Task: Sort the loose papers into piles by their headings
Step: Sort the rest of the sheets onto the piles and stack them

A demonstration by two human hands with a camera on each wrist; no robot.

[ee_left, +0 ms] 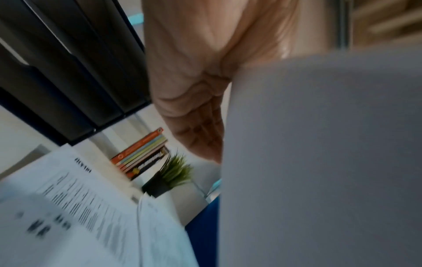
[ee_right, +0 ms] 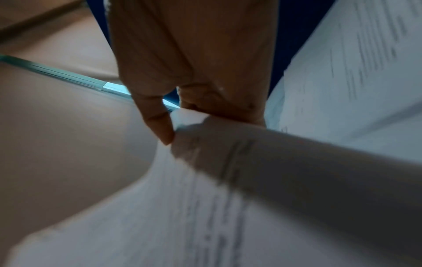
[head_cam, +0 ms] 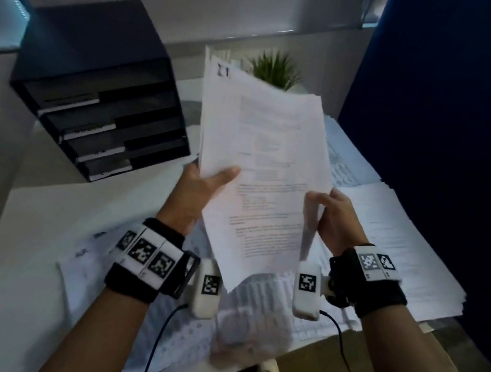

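Left hand grips a sheaf of papers upright over the table, thumb across the front. Right hand pinches the front sheet's right edge, curling it. To do this well: peel that sheet clear, read its heading, then lay it on the matching pile. Print is blurred.

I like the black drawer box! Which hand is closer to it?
The left hand. It grips the held stack of papers just right of the black drawer box. The right hand pinches the stack's other edge, farther away.
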